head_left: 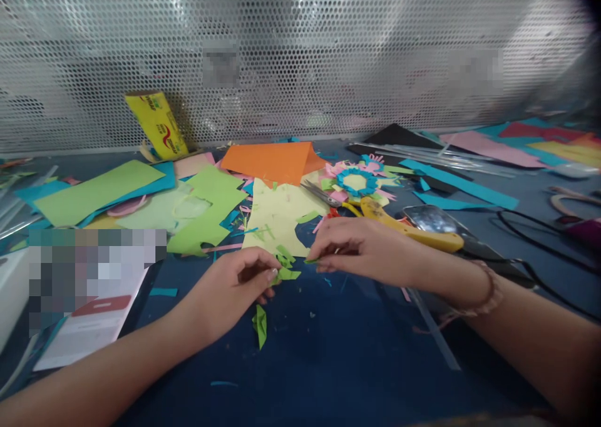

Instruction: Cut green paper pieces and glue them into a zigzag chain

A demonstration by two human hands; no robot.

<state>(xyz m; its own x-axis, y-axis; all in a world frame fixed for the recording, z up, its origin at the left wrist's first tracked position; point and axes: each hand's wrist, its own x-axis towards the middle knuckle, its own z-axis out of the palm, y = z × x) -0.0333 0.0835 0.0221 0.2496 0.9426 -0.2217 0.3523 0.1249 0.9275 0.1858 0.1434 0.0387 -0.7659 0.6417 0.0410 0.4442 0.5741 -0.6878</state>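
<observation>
My left hand is closed, its thumb and forefinger pinching a green paper piece above the dark blue table. Facing it, my right hand pinches a small green paper scrap between thumb and fingertips. A short gap separates the two hands. More green snippets lie just beyond the left fingertips. Below the left hand rests a folded green paper piece. A cream paper sheet with a cut edge lies behind both hands. Scissors with yellow handles lie beyond the right hand.
Behind stand an orange folded card and a yellow box against a perforated metal panel. A blue paper ring, a yellow tool, a phone and black cable are right; green sheets left.
</observation>
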